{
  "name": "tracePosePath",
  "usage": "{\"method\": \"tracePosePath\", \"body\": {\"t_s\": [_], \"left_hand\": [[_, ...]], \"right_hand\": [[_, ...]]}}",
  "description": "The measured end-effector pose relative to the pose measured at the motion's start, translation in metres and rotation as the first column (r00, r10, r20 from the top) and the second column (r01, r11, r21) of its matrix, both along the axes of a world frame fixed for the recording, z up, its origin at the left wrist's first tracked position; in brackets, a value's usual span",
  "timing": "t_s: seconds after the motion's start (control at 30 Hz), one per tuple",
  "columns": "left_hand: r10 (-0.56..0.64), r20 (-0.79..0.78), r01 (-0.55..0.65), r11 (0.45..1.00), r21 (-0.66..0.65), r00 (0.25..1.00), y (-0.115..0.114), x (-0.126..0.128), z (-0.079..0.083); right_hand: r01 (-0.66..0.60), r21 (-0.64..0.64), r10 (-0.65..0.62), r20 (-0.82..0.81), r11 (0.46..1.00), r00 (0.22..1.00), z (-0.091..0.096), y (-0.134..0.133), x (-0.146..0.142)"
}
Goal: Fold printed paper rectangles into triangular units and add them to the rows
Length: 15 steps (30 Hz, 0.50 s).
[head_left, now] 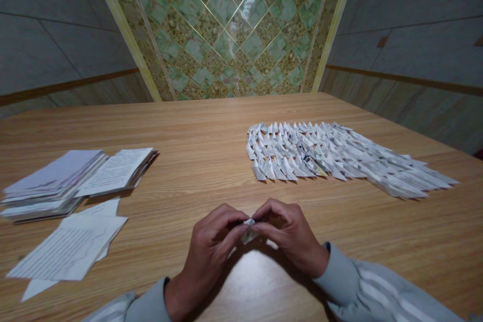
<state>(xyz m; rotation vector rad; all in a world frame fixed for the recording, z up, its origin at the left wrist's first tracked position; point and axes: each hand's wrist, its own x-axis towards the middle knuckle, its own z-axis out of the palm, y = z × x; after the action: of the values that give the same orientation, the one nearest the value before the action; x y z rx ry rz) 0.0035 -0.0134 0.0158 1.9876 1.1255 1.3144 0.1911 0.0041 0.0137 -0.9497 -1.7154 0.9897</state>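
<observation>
A small piece of folded printed paper [249, 233] is pinched between both hands just above the table, near the middle front. My left hand [215, 234] grips its left side between thumb and fingers. On the opposite side my right hand [289, 229] pinches it the same way. The fingertips of the two hands almost meet over its top, so part of the folded paper is hidden. Beyond the hands, to the right, stand rows of small pointed paper boats [287, 166], folded from similar printed sheets.
The wooden table [181, 161] runs back to a tiled wall [234, 25]. Left of my hands lie a few loose printed sheets [71, 249], with a thick paper stack [53, 176] and a smaller stack [118, 168] behind them. More folded pieces [403, 176] lie packed together at right.
</observation>
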Motion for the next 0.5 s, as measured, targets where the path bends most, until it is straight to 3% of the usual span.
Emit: {"method": "tracePosePath", "body": {"t_s": [0.27, 0.5], "left_hand": [[-0.034, 0.008, 0.035, 0.999, -0.04, 0.999, -0.001, 0.0008, 0.0024], [-0.059, 0.019, 0.06, 0.997, -0.057, 0.998, -0.0025, 0.0011, -0.0011]], "right_hand": [[-0.026, 0.18, 0.005, 0.115, 0.983, 0.993, 0.0056, 0.0022, 0.0036], [-0.024, 0.18, -0.001, 0.139, 0.983, 0.99, 0.0062, 0.0027, 0.004]]}}
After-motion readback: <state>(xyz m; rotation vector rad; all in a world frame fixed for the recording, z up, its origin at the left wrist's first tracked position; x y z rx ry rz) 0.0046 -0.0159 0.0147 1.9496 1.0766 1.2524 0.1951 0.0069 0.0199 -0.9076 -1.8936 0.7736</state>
